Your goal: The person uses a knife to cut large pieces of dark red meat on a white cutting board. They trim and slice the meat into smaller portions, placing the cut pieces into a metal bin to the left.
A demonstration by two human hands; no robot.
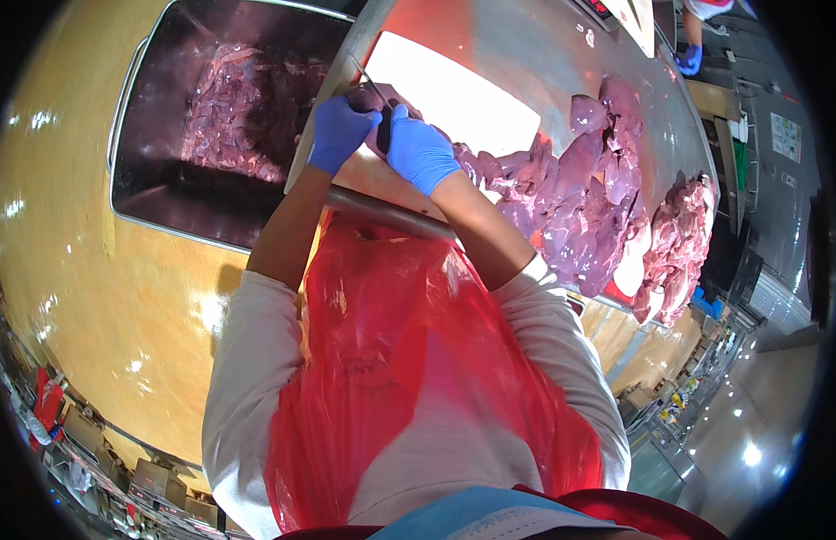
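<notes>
Both my hands wear blue gloves and meet at the left end of a white cutting board (454,85). My right hand (420,151) is closed round the dark handle of a knife (371,81), whose thin blade points up and to the left. Close beside it, my left hand (341,133) is closed on a dark purple slab of liver (404,97); its fingertips are partly hidden. To the right of my right hand, a large heap of raw liver (571,202) spreads over the metal table (517,45).
A deep metal tub (166,202) on the left holds many cut pieces of meat (233,108). Paler pink meat (679,243) is piled at the table's right edge. Another person's blue-gloved hand (690,60) shows at the far right. The floor (67,207) is yellow.
</notes>
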